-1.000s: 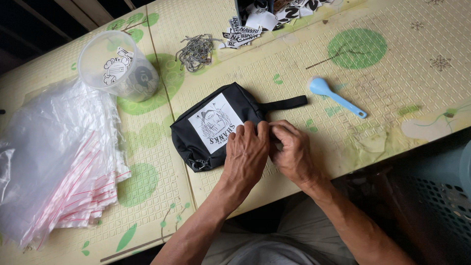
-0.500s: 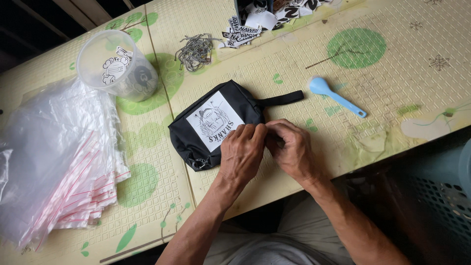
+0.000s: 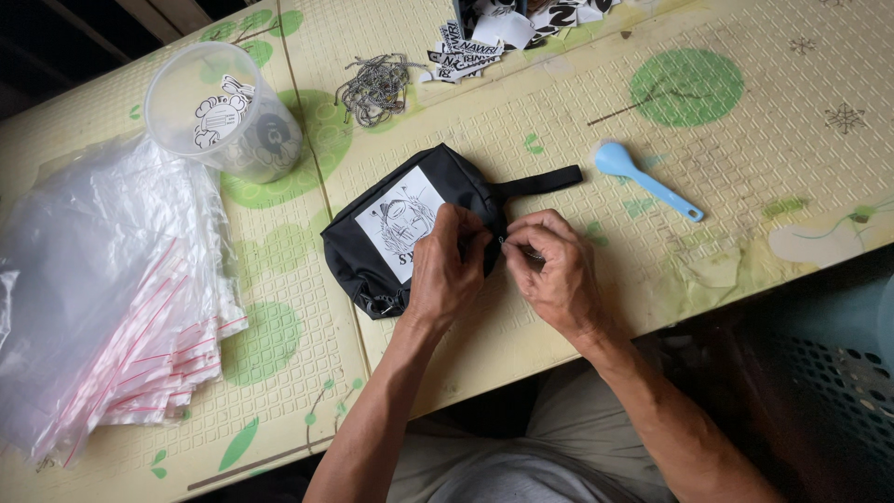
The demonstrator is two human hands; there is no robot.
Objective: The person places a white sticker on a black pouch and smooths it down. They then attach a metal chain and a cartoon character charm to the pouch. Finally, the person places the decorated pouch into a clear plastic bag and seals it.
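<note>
Two hands meet at the middle of the frame over a small black fabric pouch with a white printed patch (image 3: 400, 228), which lies on the pale yellow-green patterned surface (image 3: 745, 158), its long axis running from lower left to upper right, strap end toward the upper right. The left hand (image 3: 447, 270) pinches the pouch's near edge; the right hand (image 3: 554, 270), just beside it, has fingers (image 3: 521, 244) closed narrowly on something tiny (too small to tell). Both hands are about equally near.

Left hand (image 3: 449, 270): slid up onto pouch (image 3: 410, 228), now covers label's lower corner.
Right hand (image 3: 549, 270): shifted slightly w/ it.
</note>
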